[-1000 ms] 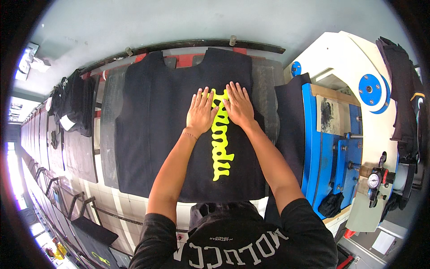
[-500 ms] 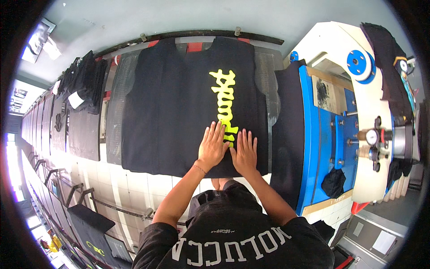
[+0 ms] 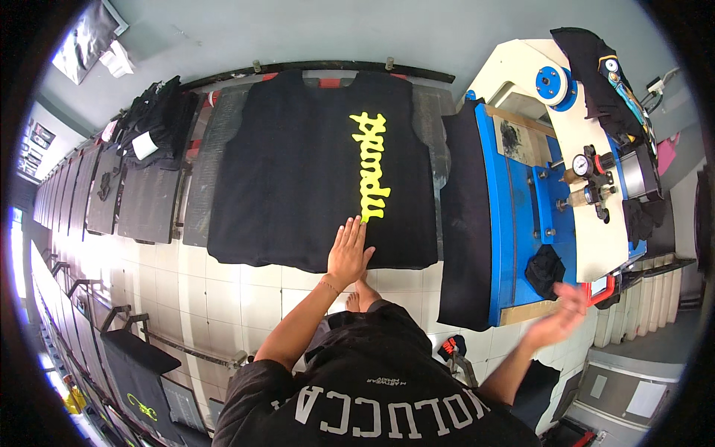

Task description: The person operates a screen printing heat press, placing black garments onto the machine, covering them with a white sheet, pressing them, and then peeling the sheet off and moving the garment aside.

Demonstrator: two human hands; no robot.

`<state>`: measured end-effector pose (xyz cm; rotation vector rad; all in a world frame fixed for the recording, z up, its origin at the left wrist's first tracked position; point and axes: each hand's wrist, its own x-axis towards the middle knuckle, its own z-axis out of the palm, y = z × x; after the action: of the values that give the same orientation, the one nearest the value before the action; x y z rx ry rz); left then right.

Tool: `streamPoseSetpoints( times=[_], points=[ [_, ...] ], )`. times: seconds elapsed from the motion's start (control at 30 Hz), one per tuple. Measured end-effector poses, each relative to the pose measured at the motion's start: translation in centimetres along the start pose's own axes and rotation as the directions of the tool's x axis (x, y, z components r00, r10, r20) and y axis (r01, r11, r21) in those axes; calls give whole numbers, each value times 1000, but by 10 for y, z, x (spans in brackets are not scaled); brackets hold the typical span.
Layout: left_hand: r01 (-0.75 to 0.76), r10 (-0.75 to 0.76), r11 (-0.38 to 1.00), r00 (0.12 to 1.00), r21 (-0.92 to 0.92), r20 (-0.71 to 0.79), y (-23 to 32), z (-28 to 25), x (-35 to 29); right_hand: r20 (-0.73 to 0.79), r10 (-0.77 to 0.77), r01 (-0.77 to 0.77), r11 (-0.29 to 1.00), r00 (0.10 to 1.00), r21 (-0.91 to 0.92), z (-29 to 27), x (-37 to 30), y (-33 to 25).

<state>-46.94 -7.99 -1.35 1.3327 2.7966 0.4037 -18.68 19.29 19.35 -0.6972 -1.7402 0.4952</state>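
Note:
A black garment panel lies flat on a dark board, with a bright yellow lettering print running down its right half. My left hand rests flat on the cloth at the lower end of the print, its fingers straight and holding nothing. Off to the right, my right hand is raised and smeared by motion, so its fingers cannot be read clearly. It is close to a red-edged control box and a bunched black cloth on the blue-and-white press machine.
Black fabric drapes along the press's left side. A pressure gauge sits on the machine's white arm. Piled black garments lie on boards at the left. A dark rail runs along the wall behind the garment.
My right hand has lifted off the garment and swung right toward the press's control box. My left hand stays on the cloth by the print. The view has shifted slightly right.

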Motion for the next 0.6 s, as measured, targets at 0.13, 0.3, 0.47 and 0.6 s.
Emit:
streamPoseSetpoints(
  times=[0.13, 0.3, 0.47, 0.6],
  points=[
    [23, -24, 1000, 998, -9, -51, -13, 0, 34, -474, 41, -169, 958, 880, -231, -72, 54, 43],
    [34, -34, 999, 991, -3, -128, -57, 10, 112, -381, 145, -227, 957, 913, -182, -99, 55, 117],
    [-15, 18, 1000, 994, 25, -112, -99, 13, 206, -354, 99, -192, 952, 930, -238, -101, 55, 151],
    [-68, 74, 996, 992, 62, -104, -140, 16, 259, -317, 118, -123, 992, 941, 6, -103, 57, 168]
  ],
)
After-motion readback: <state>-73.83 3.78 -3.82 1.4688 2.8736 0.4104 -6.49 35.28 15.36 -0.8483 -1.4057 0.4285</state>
